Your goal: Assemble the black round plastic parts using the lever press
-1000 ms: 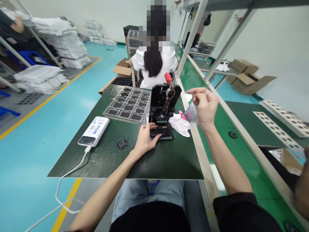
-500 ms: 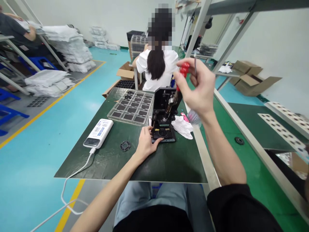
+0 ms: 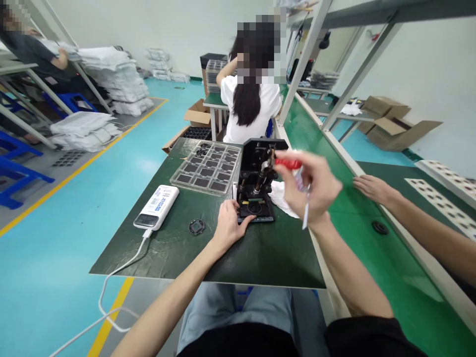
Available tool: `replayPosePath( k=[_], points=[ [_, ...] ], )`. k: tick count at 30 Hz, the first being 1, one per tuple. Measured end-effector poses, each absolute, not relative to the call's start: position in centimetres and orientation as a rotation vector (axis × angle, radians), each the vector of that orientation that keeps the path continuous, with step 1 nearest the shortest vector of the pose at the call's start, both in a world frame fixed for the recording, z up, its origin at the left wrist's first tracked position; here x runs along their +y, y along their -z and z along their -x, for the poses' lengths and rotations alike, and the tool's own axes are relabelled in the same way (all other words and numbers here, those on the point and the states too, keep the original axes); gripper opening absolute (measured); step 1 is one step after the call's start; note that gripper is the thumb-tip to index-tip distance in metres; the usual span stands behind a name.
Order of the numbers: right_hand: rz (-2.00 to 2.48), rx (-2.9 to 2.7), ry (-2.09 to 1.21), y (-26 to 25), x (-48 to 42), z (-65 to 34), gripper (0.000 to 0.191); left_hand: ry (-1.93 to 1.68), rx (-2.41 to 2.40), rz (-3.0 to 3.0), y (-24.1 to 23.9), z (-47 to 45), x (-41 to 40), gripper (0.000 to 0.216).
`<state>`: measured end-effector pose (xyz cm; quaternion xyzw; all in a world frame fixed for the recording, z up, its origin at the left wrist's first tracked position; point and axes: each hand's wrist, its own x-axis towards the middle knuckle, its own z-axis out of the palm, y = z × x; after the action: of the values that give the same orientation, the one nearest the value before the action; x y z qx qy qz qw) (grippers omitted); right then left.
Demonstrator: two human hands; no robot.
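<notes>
A small black hand press point(image 3: 258, 171) stands on the dark green tabletop. My left hand point(image 3: 231, 223) grips the front left corner of its base, with the thumb along the front edge and the fingers at the left side. My right hand point(image 3: 312, 183), blurred by motion, is closed around the press lever's red handle point(image 3: 288, 163). From the same hand a thin metal tool point(image 3: 306, 210) sticks out downward, its kind unclear. A round part point(image 3: 255, 208) lies on the press base under the ram. Left of my left hand lies a black ring-shaped part point(image 3: 197, 226).
Behind the press is a clear compartment tray point(image 3: 206, 166) of dark squares. A white power bank point(image 3: 156, 207) with a cable lies at left, white cloth point(image 3: 281, 196) at right. A co-worker's hand point(image 3: 375, 189) rests by the green belt point(image 3: 345, 198), which carries a black ring point(image 3: 380, 227).
My right hand has swung the red handle down from upright to nearly level, and the metal tool now points down. My left hand stays on the base. Another person's hand has appeared at right.
</notes>
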<state>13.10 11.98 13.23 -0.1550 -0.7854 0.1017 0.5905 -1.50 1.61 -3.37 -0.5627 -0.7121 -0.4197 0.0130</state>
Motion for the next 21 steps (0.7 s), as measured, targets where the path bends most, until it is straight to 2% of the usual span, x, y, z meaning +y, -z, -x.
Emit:
replayPosePath(
  k=[4,8,12,14,17,19,21],
  points=[
    [0.448,-1.976,-0.725,-19.5,17.5,-10.4,0.027,1.286,-2.241,1.75,3.3,1.2,1.5,0.04],
    [0.588,-2.043,-1.014,-18.6,23.1,-8.7,0.041,1.185,-2.334,1.852,1.9,1.8,1.3,0.037],
    [0.749,-1.736,-0.793,-13.2,21.6,-11.2,0.049,1.043,-2.447,2.026,-2.2,6.4,2.7,0.029],
    [0.782,-1.694,-0.631,-10.1,18.8,-12.9,0.05,0.962,-2.632,1.801,-4.5,10.1,4.7,0.022],
    [0.863,-2.064,-0.506,-5.5,14.4,-14.3,0.045,0.856,-2.778,1.29,-6.9,15.5,8.8,0.026],
    [0.945,-2.315,-0.393,-3.2,12.3,-14.1,0.041,0.854,-2.778,1.201,-7.5,17.9,11.4,0.036],
    [1.058,-2.474,-0.269,-2.0,11.3,-13.3,0.045,0.884,-2.753,1.245,-7.3,19.1,13.4,0.044]
  ],
)
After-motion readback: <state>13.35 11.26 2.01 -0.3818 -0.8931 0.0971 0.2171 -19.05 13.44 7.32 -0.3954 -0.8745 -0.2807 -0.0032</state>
